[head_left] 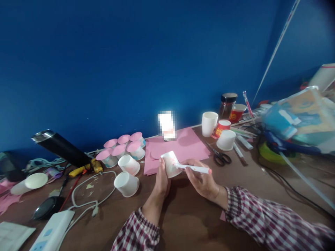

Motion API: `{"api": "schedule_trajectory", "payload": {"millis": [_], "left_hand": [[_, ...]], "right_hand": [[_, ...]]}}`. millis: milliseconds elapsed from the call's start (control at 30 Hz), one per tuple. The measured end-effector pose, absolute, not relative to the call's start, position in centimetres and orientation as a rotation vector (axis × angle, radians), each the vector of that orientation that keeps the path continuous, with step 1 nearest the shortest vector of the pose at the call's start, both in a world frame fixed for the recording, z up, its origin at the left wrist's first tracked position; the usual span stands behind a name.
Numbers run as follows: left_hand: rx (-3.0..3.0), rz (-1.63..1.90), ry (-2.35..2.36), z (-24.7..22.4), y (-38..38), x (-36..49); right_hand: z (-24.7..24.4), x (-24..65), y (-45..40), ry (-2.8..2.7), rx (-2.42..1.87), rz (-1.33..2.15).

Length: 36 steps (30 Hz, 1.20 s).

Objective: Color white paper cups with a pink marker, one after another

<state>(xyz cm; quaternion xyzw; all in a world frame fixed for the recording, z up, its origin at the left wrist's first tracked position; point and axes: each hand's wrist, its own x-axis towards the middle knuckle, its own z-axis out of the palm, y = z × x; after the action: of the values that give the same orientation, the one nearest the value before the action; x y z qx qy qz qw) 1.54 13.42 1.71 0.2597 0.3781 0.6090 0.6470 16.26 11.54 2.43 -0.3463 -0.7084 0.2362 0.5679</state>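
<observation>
A white paper cup (pixel 170 164) with faint pink marks on its side is tilted in my left hand (pixel 162 176), whose fingers are closed round it. My right hand (pixel 200 177) grips a white marker pen (pixel 195 168) with a pinkish end, its other end touching the cup's side. Behind the cup lie pink paper sheets (pixel 180 143). To the left, several cups topped with pink paper (pixel 120 150) stand together. Two plain white paper cups (pixel 127 183) are in front of them.
Scissors (pixel 222 158) lie right of the sheets, near an upturned white cup (pixel 226 140), a white mug (pixel 209 123) and red cups (pixel 222 128). At left are a black flask (pixel 60 146), a glue gun (pixel 83 169), cables and a power strip (pixel 53 232). A plastic bag (pixel 309 118) sits right.
</observation>
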Motion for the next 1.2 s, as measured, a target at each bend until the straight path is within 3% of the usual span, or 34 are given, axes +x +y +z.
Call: {"api": "schedule_trajectory", "payload": {"millis": [1033, 1200], "left_hand": [[0.623, 1.399, 0.856, 1.73, 13.3, 1.53], [0.608, 1.389, 0.834, 1.35, 13.38, 1.39]], "right_hand": [[2.04, 16.34, 11.66, -1.638, -0.85, 0.497], [2.14, 16.06, 11.64, -1.5, -0.834, 0.677]]}}
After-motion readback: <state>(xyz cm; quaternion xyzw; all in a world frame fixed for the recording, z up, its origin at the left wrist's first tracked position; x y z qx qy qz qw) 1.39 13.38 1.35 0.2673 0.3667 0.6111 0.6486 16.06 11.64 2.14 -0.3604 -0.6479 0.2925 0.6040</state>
